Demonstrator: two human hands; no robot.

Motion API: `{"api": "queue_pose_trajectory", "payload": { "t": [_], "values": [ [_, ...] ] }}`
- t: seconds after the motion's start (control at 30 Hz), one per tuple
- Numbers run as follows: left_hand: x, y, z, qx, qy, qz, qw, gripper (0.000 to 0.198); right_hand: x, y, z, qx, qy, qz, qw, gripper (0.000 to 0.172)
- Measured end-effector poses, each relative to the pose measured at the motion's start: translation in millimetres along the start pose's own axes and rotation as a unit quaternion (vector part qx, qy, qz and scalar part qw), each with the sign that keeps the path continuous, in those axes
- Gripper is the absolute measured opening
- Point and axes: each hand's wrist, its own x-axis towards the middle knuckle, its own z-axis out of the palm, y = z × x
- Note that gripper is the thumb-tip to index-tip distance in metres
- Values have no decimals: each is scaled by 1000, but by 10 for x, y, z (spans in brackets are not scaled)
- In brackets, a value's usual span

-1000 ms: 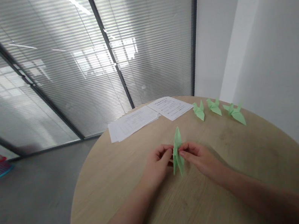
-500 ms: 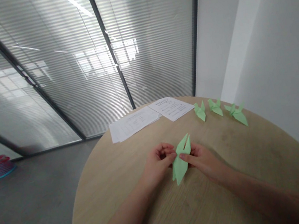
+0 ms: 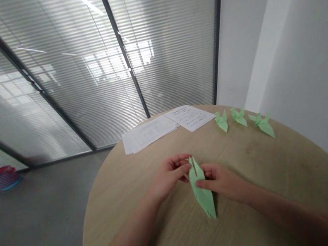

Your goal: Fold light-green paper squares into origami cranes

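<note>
A light green folded paper piece (image 3: 203, 196), long and pointed with a slit at its far end, is held over the round wooden table (image 3: 115, 190). My right hand (image 3: 219, 179) pinches its right side, thumb on top and the other fingers underneath. My left hand (image 3: 174, 173) is closed at the upper left edge, thumb and fingertips against the paper near the split points. The undersides of the fingers are hidden.
Three folded green paper cranes, a left one (image 3: 222, 121), a middle one (image 3: 239, 117) and a right one (image 3: 263, 124), stand at the far right. Printed sheets (image 3: 150, 133) lie by the far edge. A red and blue basket (image 3: 2, 179) sits on the floor at left.
The green paper has turned, its far points swinging left and its near end right. My left hand has shifted toward the split points; my right thumb has moved slightly lower on the paper.
</note>
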Motion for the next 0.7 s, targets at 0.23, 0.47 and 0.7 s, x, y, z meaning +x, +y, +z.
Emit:
{"api": "queue_pose_trajectory", "payload": {
  "t": [0.23, 0.47, 0.7],
  "values": [
    [-38, 11, -20, -27, -20, -2, 999, 37, -55, -65, -4, 32, -30, 22, 999, 43],
    [-42, 23, -40, -29, -21, 6, 999, 31, -86, -172, 11, 80, -31, 51, 995, 51],
    [-49, 94, -9, 19, -12, 50, 998, 23, -77, -127, 0, 81, -25, 45, 995, 50]
  ]
}}
